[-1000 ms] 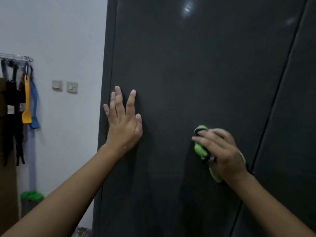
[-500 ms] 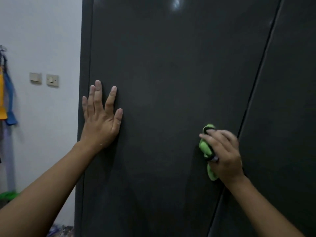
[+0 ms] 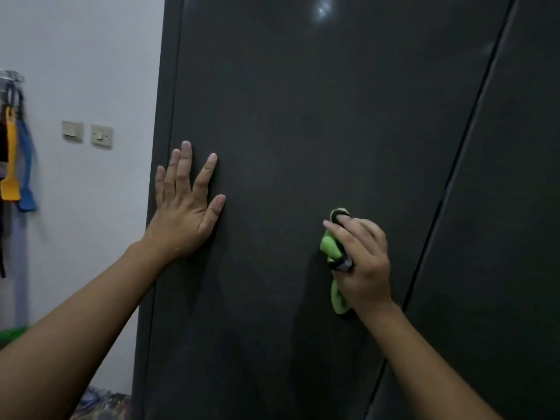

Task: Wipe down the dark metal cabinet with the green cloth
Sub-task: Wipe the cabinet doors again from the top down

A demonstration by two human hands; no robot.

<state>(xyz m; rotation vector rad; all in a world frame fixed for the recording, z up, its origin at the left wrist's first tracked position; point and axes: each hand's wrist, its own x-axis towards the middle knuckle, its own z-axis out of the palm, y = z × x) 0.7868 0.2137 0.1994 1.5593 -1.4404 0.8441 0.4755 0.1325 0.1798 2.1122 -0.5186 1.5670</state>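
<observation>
Switches [image 3: 101,135] (two) left of cabinet [image 3: 303,116].

Well to the left of the grip of the right hand [image 3: 363,262], and mostly above it, we see a plain white painted wall [image 3: 91,56]. On it sit a beige rectangular wall plate [image 3: 72,131] and, just beside it on the side nearer the grip, a second beige plate with a small switch at its middle [image 3: 101,136]. Farther from the grip, at the frame's edge, a yellow plastic scraper [image 3: 10,177] and a blue plastic scraper [image 3: 25,177] hang side by side under a thin metal rail [image 3: 9,75], next to black straps [image 3: 2,140]. Below the grip's height, far left, we make out a bright green shape [image 3: 12,331], cut off and unclear.
</observation>
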